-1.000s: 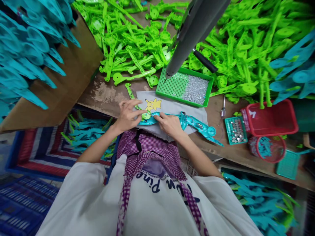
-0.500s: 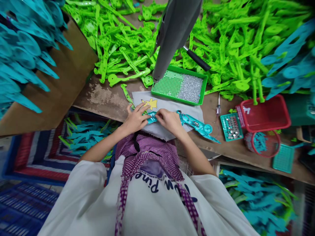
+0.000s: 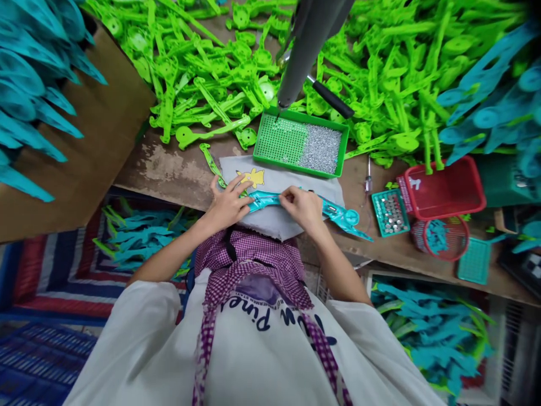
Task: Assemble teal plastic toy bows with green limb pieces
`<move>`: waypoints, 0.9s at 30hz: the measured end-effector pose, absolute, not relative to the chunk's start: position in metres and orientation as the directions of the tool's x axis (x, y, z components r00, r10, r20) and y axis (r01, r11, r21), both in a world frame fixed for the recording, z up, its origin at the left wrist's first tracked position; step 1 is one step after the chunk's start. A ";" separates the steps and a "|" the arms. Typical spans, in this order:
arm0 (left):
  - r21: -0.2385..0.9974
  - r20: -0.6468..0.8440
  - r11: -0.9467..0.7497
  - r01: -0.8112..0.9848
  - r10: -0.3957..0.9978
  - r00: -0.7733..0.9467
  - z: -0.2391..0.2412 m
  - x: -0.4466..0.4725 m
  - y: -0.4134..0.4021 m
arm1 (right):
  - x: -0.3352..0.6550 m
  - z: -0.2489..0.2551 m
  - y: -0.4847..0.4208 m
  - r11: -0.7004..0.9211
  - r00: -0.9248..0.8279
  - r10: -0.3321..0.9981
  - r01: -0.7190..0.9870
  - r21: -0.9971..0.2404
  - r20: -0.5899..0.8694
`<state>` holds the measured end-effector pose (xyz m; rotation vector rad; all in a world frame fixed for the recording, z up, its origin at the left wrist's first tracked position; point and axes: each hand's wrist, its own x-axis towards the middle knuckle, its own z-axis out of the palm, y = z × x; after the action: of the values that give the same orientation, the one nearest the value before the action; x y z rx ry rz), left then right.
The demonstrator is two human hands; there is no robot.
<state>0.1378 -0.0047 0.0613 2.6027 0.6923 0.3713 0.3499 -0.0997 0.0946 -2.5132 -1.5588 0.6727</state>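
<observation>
A long teal plastic part (image 3: 338, 213) lies across a grey cloth (image 3: 279, 183) with a yellow cartoon print, at the near edge of the wooden bench. My left hand (image 3: 228, 204) presses on the part's left end, fingers spread over it. My right hand (image 3: 303, 206) pinches the part near its middle, fingers curled. A loose green plastic part (image 3: 210, 159) lies just left of the cloth. Behind the cloth stands a green tray (image 3: 281, 141), half filled with small silver screws.
A grey hanging tool (image 3: 302, 53) points down at the tray's back left. Heaps of green parts (image 3: 380, 62) cover the back of the bench; teal parts (image 3: 490, 84) pile at both sides. A red basket (image 3: 443, 189) and small teal trays sit right. Crates of teal parts stand below.
My hands have stayed on the teal part, the right hand shifting a little along it. The camera view has drifted, so everything sits slightly lower left in the picture.
</observation>
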 end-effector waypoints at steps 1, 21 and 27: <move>0.461 0.145 -0.787 0.410 0.523 0.840 0.061 0.138 -0.005 | 0.352 0.094 -0.102 -0.486 0.393 0.863 0.818 -0.309 -0.318; 0.421 0.152 -0.806 0.416 0.515 0.844 0.060 0.138 -0.005 | 0.347 0.099 -0.109 -0.334 0.275 0.926 0.916 -0.223 -0.260; 0.445 0.243 -0.793 0.416 0.554 0.797 0.061 0.132 -0.014 | 0.319 0.101 -0.117 -0.128 0.194 0.976 0.881 -0.456 0.100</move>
<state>0.1323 -0.0141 0.0612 2.6141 0.7340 0.5159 0.3191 -0.1171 0.1008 -2.0620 -1.7351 0.3097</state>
